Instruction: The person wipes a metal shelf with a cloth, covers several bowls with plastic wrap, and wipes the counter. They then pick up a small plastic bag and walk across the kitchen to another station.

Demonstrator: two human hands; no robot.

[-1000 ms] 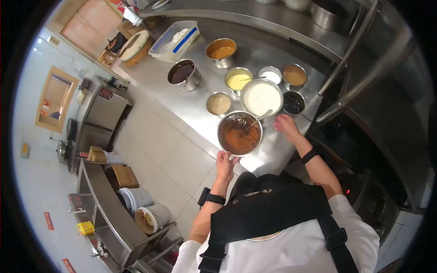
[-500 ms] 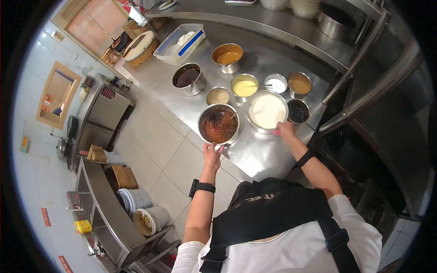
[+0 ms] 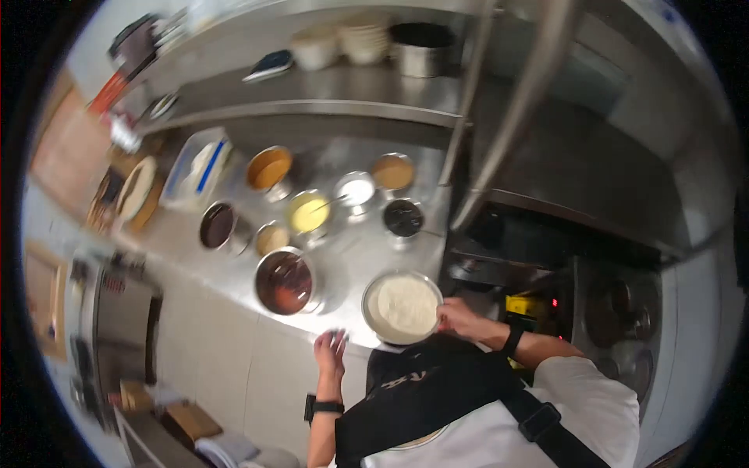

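Note:
My right hand point(image 3: 460, 318) grips the rim of a round metal bowl point(image 3: 367, 320) holding a pale cream-coloured content point(image 3: 406, 304). This bowl is at the counter's front edge, close to my apron. My left hand point(image 3: 330, 352) is off the counter's edge with its fingers slightly apart and nothing in them. Nearest to it stands a metal pot point(image 3: 310, 300) of dark red sauce point(image 3: 285, 285). Behind that pot are a small tan-filled bowl point(image 3: 272, 238) and a bowl of yellow content point(image 3: 308, 212) with a spoon.
A pot of dark liquid point(image 3: 218, 225), an orange-brown sauce pot point(image 3: 269, 168), a white-filled bowl point(image 3: 356, 189), a tan sauce pot point(image 3: 392, 171) and a black-filled pot point(image 3: 403, 218) share the steel counter point(image 3: 343, 261). A plastic tub point(image 3: 183, 179) sits farther left. Stove equipment point(image 3: 538, 304) is on the right.
The view has turned to the right. My right hand has brought the cream-filled bowl closer to my body. My left hand has let go of the red sauce pot and drawn back.

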